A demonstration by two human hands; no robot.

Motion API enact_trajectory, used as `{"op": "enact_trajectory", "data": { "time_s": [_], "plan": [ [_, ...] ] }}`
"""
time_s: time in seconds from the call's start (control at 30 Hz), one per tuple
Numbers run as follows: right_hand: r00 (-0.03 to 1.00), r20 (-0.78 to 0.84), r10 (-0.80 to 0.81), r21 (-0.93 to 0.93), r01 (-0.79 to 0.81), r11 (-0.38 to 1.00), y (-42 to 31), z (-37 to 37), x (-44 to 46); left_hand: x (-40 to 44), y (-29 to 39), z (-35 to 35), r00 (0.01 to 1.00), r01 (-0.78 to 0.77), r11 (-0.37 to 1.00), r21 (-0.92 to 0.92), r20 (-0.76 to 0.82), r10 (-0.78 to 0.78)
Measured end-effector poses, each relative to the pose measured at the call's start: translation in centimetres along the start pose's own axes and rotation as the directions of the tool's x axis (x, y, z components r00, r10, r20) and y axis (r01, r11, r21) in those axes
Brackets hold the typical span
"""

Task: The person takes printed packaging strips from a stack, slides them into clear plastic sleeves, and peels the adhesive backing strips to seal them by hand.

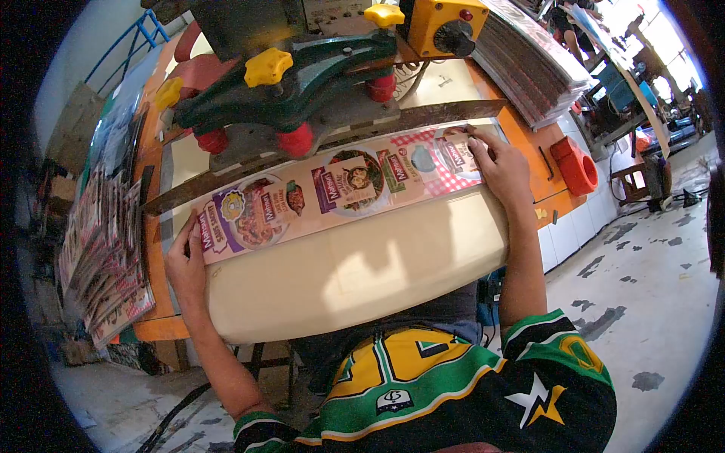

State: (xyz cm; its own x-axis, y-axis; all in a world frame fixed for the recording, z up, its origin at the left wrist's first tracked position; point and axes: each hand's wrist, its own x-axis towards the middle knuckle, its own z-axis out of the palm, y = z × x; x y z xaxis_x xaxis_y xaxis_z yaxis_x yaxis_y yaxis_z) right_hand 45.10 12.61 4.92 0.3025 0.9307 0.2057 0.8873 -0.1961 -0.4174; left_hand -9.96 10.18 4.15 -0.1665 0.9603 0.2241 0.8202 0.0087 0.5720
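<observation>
A long printed strip with food pictures and "Mahsuri" labels lies across the work surface, its far edge along a dark metal bar. My left hand is closed on the strip's left end, thumb near the edge. At the right end, my right hand grips the strip with fingers bent over its corner. Nearer to me, a plain cream sheet or board spans between my forearms. Behind the bar stands a machine with a dark green clamp arm, yellow star knobs and red feet.
A yellow control box with a black dial is behind. Printed sheets are stacked at the right, and a fanned pile leans at the left. A red ring-shaped object sits on the orange table at the right edge.
</observation>
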Motion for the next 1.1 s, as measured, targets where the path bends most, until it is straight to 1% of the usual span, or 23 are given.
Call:
{"op": "enact_trajectory", "data": {
  "time_s": [0.3, 0.37, 0.47, 0.57, 0.63, 0.7, 0.77, 0.83, 0.9, 0.93, 0.97, 1.0, 1.03, 1.07, 1.1],
  "plan": [
    [1.0, -0.005, -0.005, 0.014, 0.005, 1.0, 0.2, 0.2, 0.0, 0.0, -0.4, 0.0, 1.0, 0.002, 1.0, 0.014, 0.01, -0.002],
    [0.998, -0.045, -0.051, 0.046, 0.053, 0.998, 0.4, 0.4, 0.0, 0.1, -0.4, 0.0, 1.0, 0.005, 1.0, 0.009, 0.01, -0.005],
    [0.997, -0.047, -0.058, 0.038, 0.059, 0.998, 0.4, 0.3, -0.1, 0.0, -0.3, 0.0, 1.0, -0.006, 1.0, 0.009, 0.0, 0.006],
    [0.999, -0.04, -0.019, 0.007, 0.019, 1.0, 0.1, 0.1, -0.1, -0.1, 0.0, 0.0, 0.999, -0.026, 1.0, 0.01, -0.021, 0.026],
    [0.999, -0.042, -0.021, 0.019, 0.022, 1.0, 0.3, 0.2, 0.0, -0.2, 0.1, 0.0, 0.999, -0.033, 0.999, 0.007, -0.032, 0.033],
    [0.999, -0.044, -0.023, 0.032, 0.024, 0.999, 0.8, 0.6, 0.1, -0.3, 0.1, -0.1, 0.998, -0.047, 0.998, -0.03, -0.035, 0.046],
    [0.983, -0.144, -0.114, 0.075, 0.126, 0.989, 1.5, 1.1, 0.1, -0.4, -0.7, -0.2, 0.998, -0.031, 0.999, -0.04, -0.052, 0.029],
    [0.985, -0.139, -0.1, 0.09, 0.114, 0.989, 1.4, 1.0, 0.1, -0.6, -1.1, 0.0, 0.998, -0.016, 0.999, -0.049, -0.068, 0.013],
    [0.987, -0.134, -0.087, 0.104, 0.101, 0.989, 1.1, 0.7, 0.0, -0.8, -1.2, 0.1, 0.992, 0.023, 0.99, -0.141, -0.121, -0.04],
    [0.994, -0.103, -0.045, 0.159, 0.061, 0.985, 0.5, 0.2, -0.2, -0.8, -1.2, 0.1, 0.992, 0.023, 0.99, -0.14, -0.12, -0.04],
    [0.998, -0.07, -0.005, 0.212, 0.02, 0.977, 0.2, 0.0, -0.3, -0.9, -1.2, 0.0, 0.987, -0.035, 0.992, -0.123, -0.158, 0.015],
    [0.998, -0.07, -0.004, 0.212, 0.019, 0.977, 0.7, 0.2, -0.3, -1.0, -1.2, 0.0, 0.979, -0.092, 0.99, -0.103, -0.194, 0.071],
    [0.995, -0.097, -0.022, 0.374, 0.057, 0.926, 1.5, 0.6, -0.1, -1.0, -1.5, 0.0, 0.979, -0.092, 0.99, -0.103, -0.193, 0.071],
    [0.991, -0.126, -0.035, 0.525, 0.097, 0.846, 2.1, 1.0, 0.1, -1.0, -1.9, -0.1, 0.962, -0.181, 0.98, -0.087, -0.222, 0.158],
    [0.991, -0.126, -0.035, 0.525, 0.096, 0.846, 2.3, 1.4, 0.4, -0.9, -2.3, -0.2, 0.937, -0.268, 0.961, -0.067, -0.249, 0.244]
  ]
}}
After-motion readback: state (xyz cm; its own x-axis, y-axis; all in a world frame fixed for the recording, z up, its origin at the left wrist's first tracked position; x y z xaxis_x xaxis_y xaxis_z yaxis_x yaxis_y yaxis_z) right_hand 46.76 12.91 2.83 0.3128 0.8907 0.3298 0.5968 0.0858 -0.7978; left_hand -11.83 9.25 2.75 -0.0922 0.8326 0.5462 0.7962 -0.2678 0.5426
